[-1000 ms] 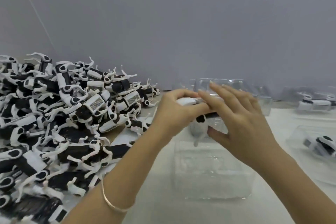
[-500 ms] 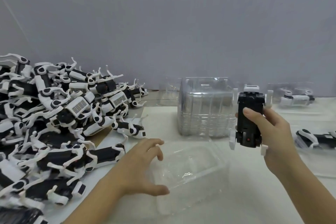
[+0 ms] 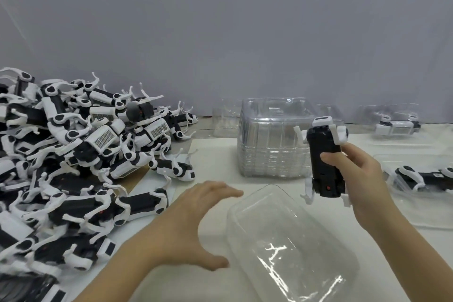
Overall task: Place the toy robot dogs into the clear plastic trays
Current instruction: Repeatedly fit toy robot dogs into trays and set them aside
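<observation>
My right hand (image 3: 355, 174) grips a black-and-white toy robot dog (image 3: 323, 162), held upright with its black underside facing me, above the table at centre right. An empty clear plastic tray (image 3: 289, 247) lies tilted on the white table just below and left of that dog. My left hand (image 3: 196, 223) hovers with fingers spread at the tray's left edge, holding nothing. A big heap of toy robot dogs (image 3: 81, 162) covers the table's left side.
A stack of clear trays (image 3: 269, 140) stands behind the empty tray. At the right, a filled tray with a dog (image 3: 421, 179) lies on the table, another filled tray (image 3: 394, 125) sits farther back. A grey wall closes the back.
The two hands were together on one dog a second ago. The right hand has carried it up and right; the left hand dropped beside the tray, which now lies closer and tilted.
</observation>
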Tool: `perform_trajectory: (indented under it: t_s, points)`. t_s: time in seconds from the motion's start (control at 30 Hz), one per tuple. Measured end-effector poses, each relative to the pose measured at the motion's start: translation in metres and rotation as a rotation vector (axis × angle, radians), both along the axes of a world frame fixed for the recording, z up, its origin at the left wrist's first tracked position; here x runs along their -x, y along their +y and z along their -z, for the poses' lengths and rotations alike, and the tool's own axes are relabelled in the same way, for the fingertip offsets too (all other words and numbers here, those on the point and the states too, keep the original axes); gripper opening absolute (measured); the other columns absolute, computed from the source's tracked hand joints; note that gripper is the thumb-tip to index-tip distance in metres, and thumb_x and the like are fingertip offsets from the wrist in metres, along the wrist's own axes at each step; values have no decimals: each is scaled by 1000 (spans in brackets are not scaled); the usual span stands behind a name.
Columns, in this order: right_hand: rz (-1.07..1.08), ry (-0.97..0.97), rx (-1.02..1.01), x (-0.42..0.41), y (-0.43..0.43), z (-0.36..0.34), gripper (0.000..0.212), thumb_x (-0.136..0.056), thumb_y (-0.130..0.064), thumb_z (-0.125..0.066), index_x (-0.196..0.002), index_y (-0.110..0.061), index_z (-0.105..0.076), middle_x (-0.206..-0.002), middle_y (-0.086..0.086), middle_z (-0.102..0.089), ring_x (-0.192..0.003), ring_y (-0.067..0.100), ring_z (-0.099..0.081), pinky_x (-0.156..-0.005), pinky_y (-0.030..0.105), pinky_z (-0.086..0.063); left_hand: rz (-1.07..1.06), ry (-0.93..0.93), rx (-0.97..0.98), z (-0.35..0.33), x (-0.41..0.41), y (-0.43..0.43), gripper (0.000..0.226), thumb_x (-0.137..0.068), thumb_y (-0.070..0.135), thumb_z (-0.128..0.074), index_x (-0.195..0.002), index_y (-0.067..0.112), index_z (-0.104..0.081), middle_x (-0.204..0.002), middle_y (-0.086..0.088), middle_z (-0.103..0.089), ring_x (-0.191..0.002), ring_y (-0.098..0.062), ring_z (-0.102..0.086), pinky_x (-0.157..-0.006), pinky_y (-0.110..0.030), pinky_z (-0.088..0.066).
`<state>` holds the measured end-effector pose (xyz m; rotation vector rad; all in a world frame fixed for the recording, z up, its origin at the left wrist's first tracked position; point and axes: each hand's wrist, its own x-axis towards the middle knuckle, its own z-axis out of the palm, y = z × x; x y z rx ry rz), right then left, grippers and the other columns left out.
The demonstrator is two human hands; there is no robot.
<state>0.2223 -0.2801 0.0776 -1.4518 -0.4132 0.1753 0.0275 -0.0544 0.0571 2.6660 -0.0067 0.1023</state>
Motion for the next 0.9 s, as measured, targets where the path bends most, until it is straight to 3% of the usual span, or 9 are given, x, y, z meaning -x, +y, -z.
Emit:
perform_trajectory:
  t_s: [0.1, 0.2, 0.33, 0.43, 0.5, 0.67, 0.73, 0.8, 0.9]
  points:
    - [3, 23, -15, 0, 2, 2, 24, -88, -7, -62, -102, -27, -61, -65, -4, -71, -53, 13, -67, -42, 23, -50, 66, 15, 22, 16, -27, 5, 88, -52, 60, -86, -127, 62, -38, -149, 46, 3, -139, 19, 9, -112, -20, -8]
    - [1, 30, -23, 0, 2, 2, 29, -88, -7, -64, -107, -28, -57, -69, -3, -73, -54, 15, -69, -42, 23, -49, 90, -61, 117, 30, -45, -2, 60, -55, 63, -84, -102, 48, -51, -151, 43, -10, -143, 14, 1, -115, -23, -13]
    - [-6, -4, 13, -1, -1, 0, 30, -87, -7, -66, -106, -29, -57, -71, -5, -74, -56, 15, -70, -41, 22, -48, 8, -147, 129, 43, -50, -5, 58, -54, 69, -80, -85, 35, -46, -125, 48, -45, -134, 21, -21, -101, -2, -19]
    - [-27, -47, 57, -3, -4, 0, 38, -84, -9, -70, -113, -32, -62, -85, -9, -75, -67, 12, -71, -46, 23, -49, -84, -248, 77, 50, -50, -10, 66, -53, 76, -73, -77, 19, -50, -85, 11, -65, -105, -9, -60, -90, -15, -38]
    - [-70, -84, 76, -4, -4, 1, 45, -82, -9, -72, -113, -42, -66, -94, -15, -73, -72, 10, -71, -41, 17, -44, -153, -347, 25, 53, -49, -15, 71, -52, 80, -66, -67, 15, -43, -68, -1, -60, -74, -26, -58, -77, -30, -44]
    - [-159, -173, 146, -9, -3, 8, 61, -76, -8, -79, -113, -54, -63, -99, -19, -71, -78, 5, -70, -57, 19, -54, -306, -592, -104, 55, -41, -35, 71, -45, 85, -57, -65, 20, -37, -49, 10, -43, -40, -9, -38, -48, -17, -26]
    - [-179, -232, 211, -11, -5, 11, 60, -74, -11, -82, -114, -51, -60, -100, -25, -69, -83, 2, -69, -58, 17, -53, -340, -551, -29, 57, -39, -34, 83, -36, 86, -58, -91, 26, -43, -76, 15, -51, -57, 5, -43, -54, -15, -33]
    - [-221, -284, 252, -13, -5, 12, 54, -74, -9, -82, -107, -47, -63, -99, -25, -69, -88, 2, -68, -59, 15, -52, -367, -412, 116, 59, -41, -29, 103, -30, 83, -65, -120, 47, -31, -119, 14, -41, -97, 0, -49, -78, -25, -46]
    - [-290, -348, 289, -17, -1, 11, 46, -76, -6, -80, -103, -42, -67, -96, -18, -72, -86, 6, -70, -63, 15, -53, -323, -212, 392, 68, -46, -23, 129, -28, 77, -78, -133, 64, -4, -146, 23, -18, -136, -6, -31, -107, -31, -33]
